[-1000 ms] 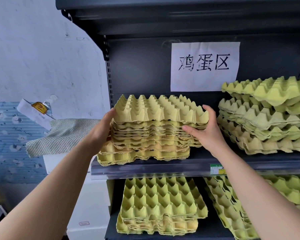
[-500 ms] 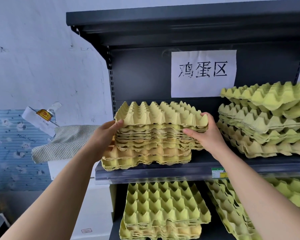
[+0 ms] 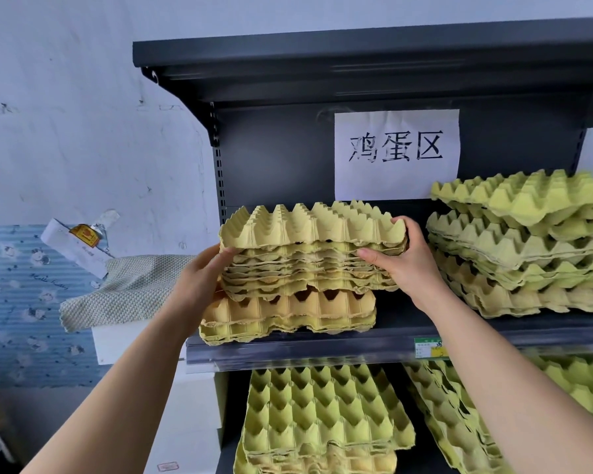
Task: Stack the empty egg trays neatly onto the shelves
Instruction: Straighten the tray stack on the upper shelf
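A bundle of several yellow-green egg trays (image 3: 308,248) is gripped at both ends. My left hand (image 3: 199,285) grips its left edge, and my right hand (image 3: 401,258) grips its right edge with the thumb on top. The bundle sits slightly raised and tilted over two more trays (image 3: 288,316) that lie on the middle shelf (image 3: 322,350) of the dark metal rack. A gap shows between the held bundle and the trays below.
A taller pile of egg trays (image 3: 528,248) fills the shelf's right side. More trays (image 3: 322,415) lie on the lower shelf, with a leaning pile (image 3: 452,415) beside them. A white paper sign (image 3: 396,153) hangs on the back panel. A cloth (image 3: 124,289) lies on a white box at the left.
Both hands have lifted the upper trays a little off the two bottom trays, opening a gap. The view has tilted upward, so the shelf appears lower in frame.
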`<state>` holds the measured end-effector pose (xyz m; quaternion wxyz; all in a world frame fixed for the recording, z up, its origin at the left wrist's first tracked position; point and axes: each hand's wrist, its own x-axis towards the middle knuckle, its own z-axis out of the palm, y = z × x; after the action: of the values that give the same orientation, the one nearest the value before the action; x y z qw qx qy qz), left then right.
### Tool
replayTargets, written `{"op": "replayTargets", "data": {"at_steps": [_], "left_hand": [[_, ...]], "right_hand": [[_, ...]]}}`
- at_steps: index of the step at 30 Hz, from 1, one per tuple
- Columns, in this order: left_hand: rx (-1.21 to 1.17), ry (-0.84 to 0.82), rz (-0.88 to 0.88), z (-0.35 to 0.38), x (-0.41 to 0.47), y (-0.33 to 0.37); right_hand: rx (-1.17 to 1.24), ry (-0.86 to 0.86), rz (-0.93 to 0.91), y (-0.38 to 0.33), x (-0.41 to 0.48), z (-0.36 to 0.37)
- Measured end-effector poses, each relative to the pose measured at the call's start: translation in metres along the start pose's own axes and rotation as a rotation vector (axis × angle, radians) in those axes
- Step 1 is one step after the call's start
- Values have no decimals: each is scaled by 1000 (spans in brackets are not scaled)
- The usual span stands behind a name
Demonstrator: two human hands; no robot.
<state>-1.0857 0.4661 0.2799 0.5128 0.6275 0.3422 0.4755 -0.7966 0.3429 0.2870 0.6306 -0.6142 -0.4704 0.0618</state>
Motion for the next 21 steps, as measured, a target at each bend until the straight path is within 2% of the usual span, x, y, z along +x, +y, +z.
{"op": "replayTargets", "data": {"at_steps": [4, 11, 18, 21], "left_hand": [[-62, 76, 63, 3, -2, 15], [32, 222, 145, -23, -5, 11], [197, 191, 116, -19, -14, -16], [234, 183, 46, -20, -3, -31]], "right_hand": [[42, 20, -46, -8, 1, 3], [73, -14, -104, -18, -8, 23], [-66, -125, 22, 10, -18, 32], [-144, -186, 37, 10, -14, 32]]}}
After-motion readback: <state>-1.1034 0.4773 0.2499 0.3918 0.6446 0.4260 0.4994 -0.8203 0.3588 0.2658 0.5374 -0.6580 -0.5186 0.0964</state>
